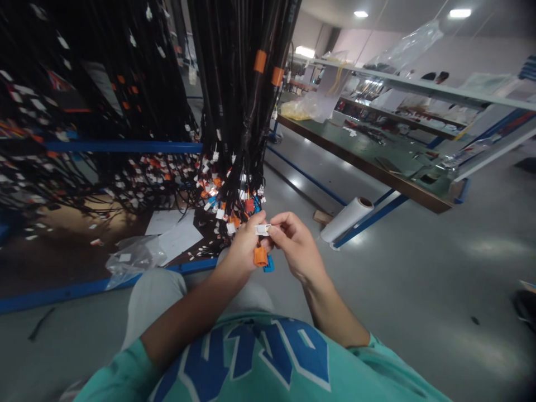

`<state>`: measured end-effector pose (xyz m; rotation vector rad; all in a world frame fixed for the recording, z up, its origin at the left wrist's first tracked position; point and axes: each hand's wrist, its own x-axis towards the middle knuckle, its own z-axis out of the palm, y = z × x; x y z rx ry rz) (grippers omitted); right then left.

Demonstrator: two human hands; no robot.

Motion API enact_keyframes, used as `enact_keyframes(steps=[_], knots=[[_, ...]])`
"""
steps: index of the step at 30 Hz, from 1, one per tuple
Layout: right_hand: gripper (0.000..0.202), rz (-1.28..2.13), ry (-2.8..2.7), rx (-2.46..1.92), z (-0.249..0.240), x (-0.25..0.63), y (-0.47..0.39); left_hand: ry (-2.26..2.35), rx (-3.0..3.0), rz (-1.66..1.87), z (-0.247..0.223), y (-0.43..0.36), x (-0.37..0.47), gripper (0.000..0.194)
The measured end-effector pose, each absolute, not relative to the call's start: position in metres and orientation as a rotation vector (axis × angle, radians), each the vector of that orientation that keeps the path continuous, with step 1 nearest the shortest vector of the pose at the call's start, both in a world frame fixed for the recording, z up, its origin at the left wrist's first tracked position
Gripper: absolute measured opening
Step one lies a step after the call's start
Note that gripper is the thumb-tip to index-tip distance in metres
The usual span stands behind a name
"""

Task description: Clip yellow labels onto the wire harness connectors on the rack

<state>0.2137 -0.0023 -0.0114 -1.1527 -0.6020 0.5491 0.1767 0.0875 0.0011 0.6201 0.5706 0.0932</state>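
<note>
Between my two hands is a small white connector (262, 229). My left hand (244, 245) is closed around its left end, with the fingers curled beneath. The thumb and forefinger of my right hand (298, 245) pinch the connector's right end. Just below, an orange connector (260, 256) and a blue connector (268, 264) hang at my left fingers. Whether the left hand grips their wires is hidden. Right behind my hands, a thick bundle of black wire harnesses (238, 100) hangs down, its lower ends carrying many white, orange, red and blue connectors.
To the left, more harnesses (138, 111) hang over a blue rail (125, 147) above a brown shelf with papers (180, 234) and a plastic bag (134, 257). At right stands a green-topped workbench (364, 145), with a roll of clear film (347, 219) leaning below it.
</note>
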Motion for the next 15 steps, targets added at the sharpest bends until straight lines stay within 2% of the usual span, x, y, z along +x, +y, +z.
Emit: enact_keyframes(steps=[4,11,15], knots=[[0.032,0.572,-0.630,-1.164,-0.012,0.214,-0.003,0.636,0.720,0.184,0.002,0.087,0.176,0.040],[0.037,0.633,-0.672,-1.174,-0.018,0.228,0.000,0.564,0.717,0.062,0.004,0.093,0.173,0.045],[0.028,0.339,-0.688,-1.190,-0.021,0.238,-0.001,0.452,0.558,0.016,0.010,0.100,0.168,0.041]])
